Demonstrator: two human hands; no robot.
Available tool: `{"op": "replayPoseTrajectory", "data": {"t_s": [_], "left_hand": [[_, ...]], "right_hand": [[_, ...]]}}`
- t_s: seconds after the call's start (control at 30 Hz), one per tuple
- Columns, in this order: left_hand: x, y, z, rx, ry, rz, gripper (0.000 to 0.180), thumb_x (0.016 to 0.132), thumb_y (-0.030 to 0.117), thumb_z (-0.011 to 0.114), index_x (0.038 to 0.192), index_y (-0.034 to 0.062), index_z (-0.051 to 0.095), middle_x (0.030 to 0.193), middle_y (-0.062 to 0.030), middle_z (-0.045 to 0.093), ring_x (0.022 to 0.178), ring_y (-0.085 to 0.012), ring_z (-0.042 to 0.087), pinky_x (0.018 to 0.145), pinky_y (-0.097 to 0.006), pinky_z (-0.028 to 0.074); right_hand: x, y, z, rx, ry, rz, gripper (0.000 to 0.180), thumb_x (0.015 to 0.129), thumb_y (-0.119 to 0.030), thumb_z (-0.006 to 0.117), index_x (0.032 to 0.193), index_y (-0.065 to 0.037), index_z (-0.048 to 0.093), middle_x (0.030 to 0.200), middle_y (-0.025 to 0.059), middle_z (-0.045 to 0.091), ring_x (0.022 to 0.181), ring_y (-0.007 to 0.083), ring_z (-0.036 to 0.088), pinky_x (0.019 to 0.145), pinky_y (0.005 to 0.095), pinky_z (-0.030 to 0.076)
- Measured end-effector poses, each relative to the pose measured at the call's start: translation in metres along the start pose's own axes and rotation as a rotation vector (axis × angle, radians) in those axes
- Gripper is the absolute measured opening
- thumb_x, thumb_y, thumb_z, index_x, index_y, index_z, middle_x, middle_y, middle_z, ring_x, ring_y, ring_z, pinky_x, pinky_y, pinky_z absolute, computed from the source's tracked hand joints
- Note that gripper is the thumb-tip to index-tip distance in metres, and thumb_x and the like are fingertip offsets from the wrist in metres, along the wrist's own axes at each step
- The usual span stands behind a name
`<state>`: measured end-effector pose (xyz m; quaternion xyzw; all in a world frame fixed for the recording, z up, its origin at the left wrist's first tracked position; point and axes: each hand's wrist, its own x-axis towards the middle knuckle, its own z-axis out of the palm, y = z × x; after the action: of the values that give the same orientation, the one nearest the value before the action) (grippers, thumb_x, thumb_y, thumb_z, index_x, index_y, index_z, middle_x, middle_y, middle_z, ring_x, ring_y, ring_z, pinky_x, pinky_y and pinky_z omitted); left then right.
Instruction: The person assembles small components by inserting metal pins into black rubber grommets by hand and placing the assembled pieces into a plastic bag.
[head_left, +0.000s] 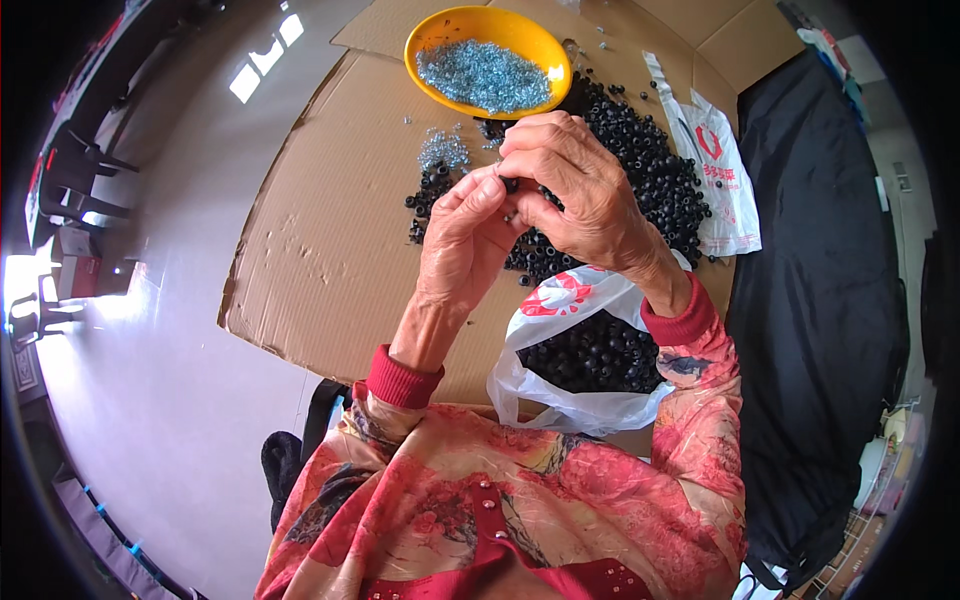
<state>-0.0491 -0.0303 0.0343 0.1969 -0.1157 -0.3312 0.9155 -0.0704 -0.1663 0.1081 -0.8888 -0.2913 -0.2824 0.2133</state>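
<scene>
Fingers of the left hand (465, 225) and right hand (570, 185) pinch one small black piece (510, 184) above the cardboard sheet (320, 270), apparently mid-assembly; fitting wants fine alignment. Beyond, the black pile (650, 170), then the yellow bowl (487, 60) of metal bits at the far edge.

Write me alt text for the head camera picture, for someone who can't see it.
Two bare hands, left hand and right hand, meet over a flat brown cardboard sheet, pinching a small black ring-shaped part between the fingertips. Around them lie a heap of black ring parts, a yellow plastic bowl of small silvery metal pieces and an open white plastic bag of black parts.
</scene>
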Motion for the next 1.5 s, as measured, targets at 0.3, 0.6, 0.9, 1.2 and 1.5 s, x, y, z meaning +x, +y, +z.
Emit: {"op": "replayPoseTrajectory", "data": {"t_s": [0.3,0.6,0.9,1.2,1.5], "left_hand": [[0.0,-0.002,0.006,-0.286,0.053,-0.155,0.03,0.089,0.026,0.054,0.107,0.0012,0.055,0.1,-0.009,0.058,0.091,-0.0162,0.056,0.086,-0.037,0.045],[0.0,-0.005,-0.001,-0.23,0.072,-0.159,0.025,0.089,0.023,0.052,0.101,0.0015,0.055,0.092,-0.0061,0.06,0.088,-0.0154,0.057,0.085,-0.04,0.046],[0.009,0.015,-0.035,-0.09,0.064,-0.028,0.019,0.086,0.02,0.056,0.091,0.0025,0.059,0.087,-0.0085,0.062,0.083,-0.0184,0.059,0.078,-0.037,0.049],[0.012,0.024,-0.06,-0.163,0.14,0.005,0.017,0.088,0.018,0.052,0.092,0.0037,0.06,0.09,-0.0084,0.062,0.086,-0.02,0.057,0.081,-0.038,0.047],[0.017,0.027,-0.079,-0.139,0.218,0.034,0.017,0.088,0.018,0.051,0.093,0.0035,0.059,0.089,-0.0084,0.062,0.083,-0.0176,0.058,0.079,-0.037,0.048]], "right_hand": [[0.0,0.0,-0.003,0.115,-0.049,0.093,0.028,0.064,-0.001,0.069,0.089,-0.002,0.059,0.092,0.0098,0.059,0.091,0.027,0.058,0.08,0.0357,0.047],[-0.001,0.001,0.0,0.006,-0.052,0.059,0.025,0.063,0.0,0.067,0.085,-0.003,0.058,0.089,0.0098,0.059,0.088,0.028,0.058,0.079,0.037,0.047],[0.007,0.036,-0.011,0.432,-0.215,0.412,0.018,0.08,-0.011,0.061,0.095,-0.002,0.063,0.078,0.0043,0.063,0.071,0.0085,0.059,0.063,0.0215,0.048],[-0.064,0.105,0.058,0.095,-0.377,0.435,0.01,0.075,-0.007,0.057,0.078,0.002,0.058,0.072,0.0114,0.06,0.066,0.024,0.06,0.063,0.033,0.048],[-0.071,0.117,0.087,0.024,-0.246,0.397,0.01,0.077,-0.007,0.055,0.083,0.0,0.059,0.074,0.0129,0.06,0.069,0.028,0.06,0.064,0.035,0.049]]}}
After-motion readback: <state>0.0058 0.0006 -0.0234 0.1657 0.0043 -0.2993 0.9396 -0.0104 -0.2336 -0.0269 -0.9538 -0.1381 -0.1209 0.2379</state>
